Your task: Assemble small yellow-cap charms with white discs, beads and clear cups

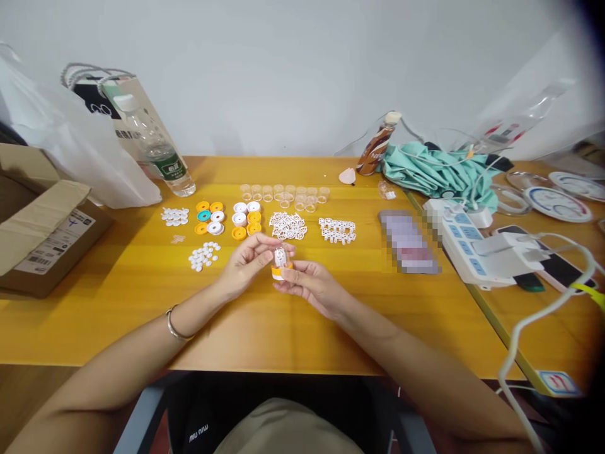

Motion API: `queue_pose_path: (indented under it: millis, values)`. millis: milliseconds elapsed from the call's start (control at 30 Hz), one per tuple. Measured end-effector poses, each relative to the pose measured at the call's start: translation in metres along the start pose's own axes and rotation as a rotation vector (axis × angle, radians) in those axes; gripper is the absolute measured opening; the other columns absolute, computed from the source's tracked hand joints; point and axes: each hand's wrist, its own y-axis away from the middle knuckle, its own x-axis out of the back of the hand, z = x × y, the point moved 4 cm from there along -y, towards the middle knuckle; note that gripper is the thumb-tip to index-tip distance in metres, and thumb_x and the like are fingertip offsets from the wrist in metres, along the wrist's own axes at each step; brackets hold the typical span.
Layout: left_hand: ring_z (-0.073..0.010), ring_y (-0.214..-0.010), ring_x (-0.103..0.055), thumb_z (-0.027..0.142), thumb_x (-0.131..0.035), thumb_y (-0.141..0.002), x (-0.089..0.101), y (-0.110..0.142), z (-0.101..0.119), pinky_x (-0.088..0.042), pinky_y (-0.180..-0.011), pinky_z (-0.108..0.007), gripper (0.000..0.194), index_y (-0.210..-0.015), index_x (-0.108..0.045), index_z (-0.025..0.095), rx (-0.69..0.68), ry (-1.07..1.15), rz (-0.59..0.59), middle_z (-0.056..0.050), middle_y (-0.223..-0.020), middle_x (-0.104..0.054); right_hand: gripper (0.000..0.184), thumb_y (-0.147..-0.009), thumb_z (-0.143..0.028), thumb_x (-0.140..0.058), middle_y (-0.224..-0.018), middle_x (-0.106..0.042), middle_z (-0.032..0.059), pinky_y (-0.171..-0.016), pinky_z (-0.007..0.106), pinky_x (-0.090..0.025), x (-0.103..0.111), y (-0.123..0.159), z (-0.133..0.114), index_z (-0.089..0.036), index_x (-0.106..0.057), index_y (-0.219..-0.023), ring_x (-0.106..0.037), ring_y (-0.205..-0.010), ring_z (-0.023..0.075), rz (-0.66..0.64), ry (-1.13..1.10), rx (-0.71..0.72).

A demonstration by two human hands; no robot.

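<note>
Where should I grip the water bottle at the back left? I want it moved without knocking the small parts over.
Grip the water bottle around its labelled lower body, probably coming from the front right. It leans back to the left against the paper bag, with a plastic bag on its left, so those sides are blocked. The white discs lie in front, so reach over them.

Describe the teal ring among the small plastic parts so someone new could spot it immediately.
Start at the water bottle lying tilted at the back left of the yellow table. Just in front and to the right of it sits a cluster of small yellow and white rings. The teal ring lies on that cluster's left side, and it is the only teal ring on the table.
</note>
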Motion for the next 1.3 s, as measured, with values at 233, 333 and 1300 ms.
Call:
queue_pose_path:
  millis: [233,333,1300]
  values:
    - [-0.0154,-0.087,-0.066,0.026,-0.064,-0.081,-0.003,0.001,0.008,-0.052,-0.074,-0.025,0.017,-0.093,-0.057,0.016,-0.159,-0.148,0.089,-0.008,-0.094,-0.068,0.022,-0.062,-0.030,-0.077,-0.073,-0.062,-0.0014,-0.070,0.024,-0.051,-0.004,0.003,-0.006,-0.017,-0.070,-0.079,-0.057,-0.067,0.0084,0.034,0.103,0.138]
    - [-0.0155,-0.090,-0.065,0.023,-0.065,-0.079,-0.005,0.003,0.010,-0.052,-0.076,-0.026,0.015,-0.089,-0.056,0.016,-0.258,-0.169,0.113,-0.007,-0.094,-0.066,0.020,-0.062,-0.028,-0.077,-0.071,-0.061,-0.0024,-0.067,0.023,-0.051,-0.005,0.004,-0.009,-0.017,-0.071,-0.077,-0.054,-0.063,0.0072,0.038,0.141,0.208]
    - [-0.0149,-0.092,-0.065,0.018,-0.059,-0.084,-0.006,0.004,0.013,-0.052,-0.078,-0.026,0.012,-0.095,-0.055,0.015,-0.266,-0.154,-0.003,-0.009,-0.099,-0.066,0.018,-0.065,-0.026,-0.075,-0.071,-0.061,-0.0029,-0.065,0.023,-0.048,-0.006,0.005,-0.010,-0.016,-0.070,-0.079,-0.055,-0.061,0.0062,0.010,0.190,0.206]
